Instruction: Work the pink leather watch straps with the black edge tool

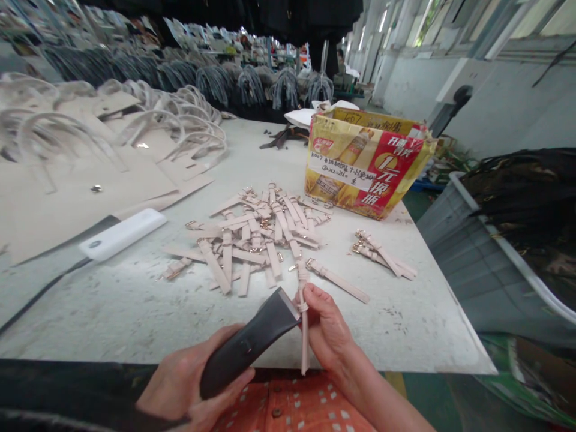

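Observation:
My left hand [189, 384] is closed around a dark grey handheld tool [249, 342] whose flat tip touches a thin beige strap [304, 324]. My right hand [330, 330] pinches that strap, which hangs upright at the table's near edge with a small metal buckle at its top. Beyond my hands lies a heap of several similar beige straps with buckles [256, 234] on the white table [112, 306]. One single strap [337, 279] lies just past my right hand. A small bundle of straps [382, 253] rests further right.
A yellow and red cardboard box [366, 162] stands at the table's far right. A white bar-shaped object [122, 234] and beige bag panels with handles [90, 162] fill the left. A grey plastic crate [486, 264] with dark material sits off the right edge. Dark bags hang behind.

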{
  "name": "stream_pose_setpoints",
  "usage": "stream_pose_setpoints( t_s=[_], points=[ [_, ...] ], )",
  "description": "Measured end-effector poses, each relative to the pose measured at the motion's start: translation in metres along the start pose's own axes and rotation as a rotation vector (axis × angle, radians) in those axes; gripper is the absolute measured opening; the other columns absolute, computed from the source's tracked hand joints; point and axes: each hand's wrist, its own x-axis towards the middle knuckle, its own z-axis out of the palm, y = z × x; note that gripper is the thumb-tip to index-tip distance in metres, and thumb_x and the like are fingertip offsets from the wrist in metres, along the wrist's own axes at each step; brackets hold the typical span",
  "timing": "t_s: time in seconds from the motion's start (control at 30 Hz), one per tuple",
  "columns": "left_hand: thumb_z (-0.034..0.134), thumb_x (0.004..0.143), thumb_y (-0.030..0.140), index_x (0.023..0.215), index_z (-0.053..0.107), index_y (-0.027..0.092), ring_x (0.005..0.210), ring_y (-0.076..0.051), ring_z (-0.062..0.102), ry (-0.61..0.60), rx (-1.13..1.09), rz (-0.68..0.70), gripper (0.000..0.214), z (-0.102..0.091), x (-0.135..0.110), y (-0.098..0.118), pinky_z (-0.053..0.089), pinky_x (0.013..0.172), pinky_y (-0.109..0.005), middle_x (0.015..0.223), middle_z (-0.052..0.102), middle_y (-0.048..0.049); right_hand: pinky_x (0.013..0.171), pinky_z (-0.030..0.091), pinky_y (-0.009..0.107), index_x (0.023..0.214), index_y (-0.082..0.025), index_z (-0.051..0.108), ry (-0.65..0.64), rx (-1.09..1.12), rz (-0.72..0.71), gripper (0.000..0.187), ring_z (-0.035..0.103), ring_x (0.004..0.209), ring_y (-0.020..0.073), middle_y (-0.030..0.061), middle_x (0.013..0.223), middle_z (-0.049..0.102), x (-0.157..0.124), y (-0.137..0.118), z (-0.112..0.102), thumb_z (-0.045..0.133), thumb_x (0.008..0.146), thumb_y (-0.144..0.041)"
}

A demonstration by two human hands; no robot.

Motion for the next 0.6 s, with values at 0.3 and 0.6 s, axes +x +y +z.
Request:
stream_pose_setpoints(
  t_s=[0.3,0.6],
  points=[
    [0.075,0.084,0.053,0.119,0.083,0.032,0.078,-0.020,0.084,0.049,-0.012,0.041,0.042,0.000,0.007,-0.002,0.060,0.071,-0.021,0.087,0.087,0.0063,0.062,0.040,0.023,0.067,-0.018,0.071,-0.017,-0.017,0.091,0.056,0.049,0.058,0.0094,-0.0040,0.062,0.063,-0.002,0.007,-0.003,0.113,0.048,-0.050],
    [0.077,0.079,0.059,0.110,0.082,0.034,0.070,-0.023,0.084,0.164,0.036,0.041,0.040,0.004,0.015,-0.020,0.061,0.068,-0.025,0.079,0.087,0.0070,0.057,0.034,0.023,0.065,-0.018,0.069,-0.040,-0.199,0.081,0.059,0.042,0.054,0.0081,-0.0041,0.058,0.058,-0.006,-0.006,-0.021,0.109,0.050,-0.058]
  ],
)
